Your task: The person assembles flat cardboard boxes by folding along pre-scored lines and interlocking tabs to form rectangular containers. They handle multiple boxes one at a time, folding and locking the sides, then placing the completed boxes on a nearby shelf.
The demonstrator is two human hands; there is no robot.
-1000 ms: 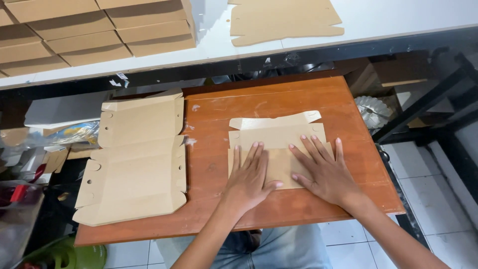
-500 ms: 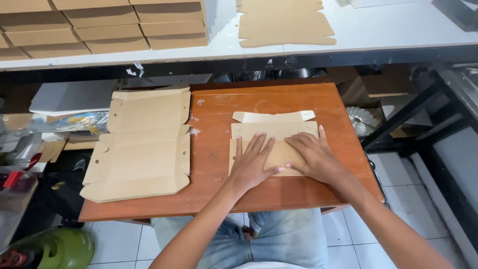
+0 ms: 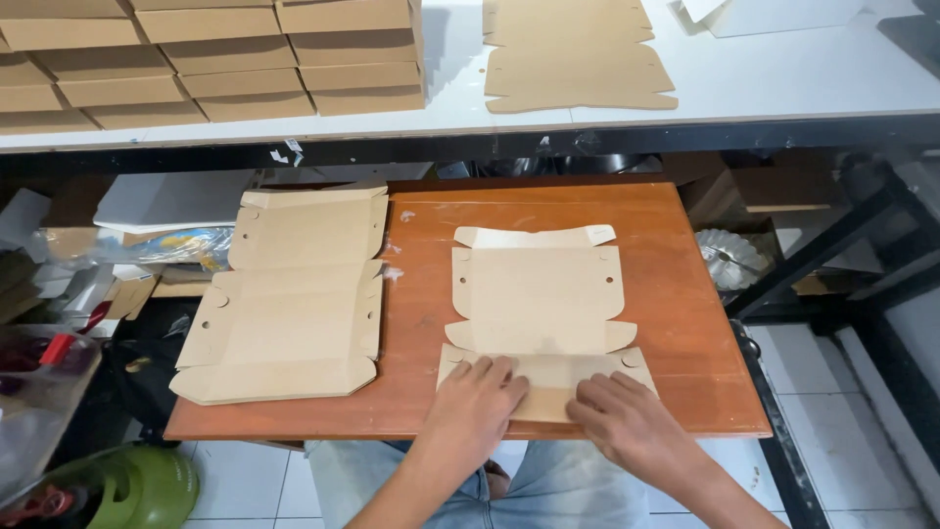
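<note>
Kraft-brown cardboard blank [image 3: 539, 299] lies flat on the orange-brown wooden surface [image 3: 676, 255], right of centre. Vs. a sec ago both hands have slid down toward the person: then they pressed the blank's middle panel, now they sit on its near flap at the surface's front edge. Left hand [image 3: 477, 397] flat, fingers spread, palm down on the flap's left part; right hand [image 3: 619, 416] same on the right part. Neither grip is closed on anything, both open and pressing. Near flap looks folded over and being creased down, so judging by that, the fold work has moved from mid panel to front edge. Camera also sits closer/lower than before.

Packages: stack of unfolded brown blanks [image 3: 284, 294] on the surface's left side, slightly overhanging the left edge, well apart from the hands. On the white shelf [image 3: 783, 73] behind: rows of folded brown boxes [image 3: 206, 54] stacked at left, more flat blanks [image 3: 578, 54] at centre. Green round thing [image 3: 122, 485] on the floor lower left. No readable labels or signs.
</note>
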